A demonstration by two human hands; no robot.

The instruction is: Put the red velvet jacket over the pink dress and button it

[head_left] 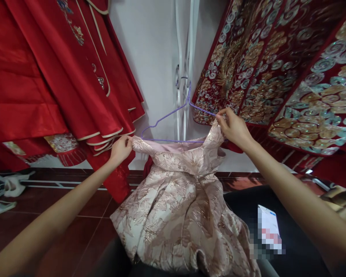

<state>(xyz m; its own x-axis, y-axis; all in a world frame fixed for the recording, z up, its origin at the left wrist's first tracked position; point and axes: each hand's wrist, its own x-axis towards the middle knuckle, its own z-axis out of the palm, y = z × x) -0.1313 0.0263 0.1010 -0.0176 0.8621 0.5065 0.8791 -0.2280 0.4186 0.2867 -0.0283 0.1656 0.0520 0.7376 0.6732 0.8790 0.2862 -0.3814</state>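
1. Backdrop: red satin robes (60, 77) hang at the left. Sequined red panels (276, 77) hang at the right. A white wall and a white rack post (187, 46) stand between them, over a dark red tiled floor (75, 215).
2. Pink brocade dress (178, 200): held up in front of the post, bodice at the top just under the hanger, pleated skirt falling onto a black seat (294, 238). Judged: a dense woven cloth with metallic thread, of moderate weight, stiff enough to keep its folds. It is not slippery, but the threads could snag on a wire end. The two shoulder straps look like the best hold, since the seams there carry the weight without creasing the skirt.
3. Purple wire hanger (167, 123): its hook sits on the rack post and its bottom bar lies just above the neckline. Judged: thin, light and easily bent, and free to swing on its hook.
4. Right hand (233, 127): fingers (220, 115) are pinched closed on the dress's right shoulder strap, right at the hanger's right arm. The wire seems to touch the fingertips, but I cannot tell whether it is gripped too.
5. Left hand (121, 148): fingers (128, 141) are closed in a pinch on the left shoulder strap, just below the hanger's left corner and apart from the wire.
6. A phone (269, 231) lies on the seat beside the skirt hem, its screen blurred.
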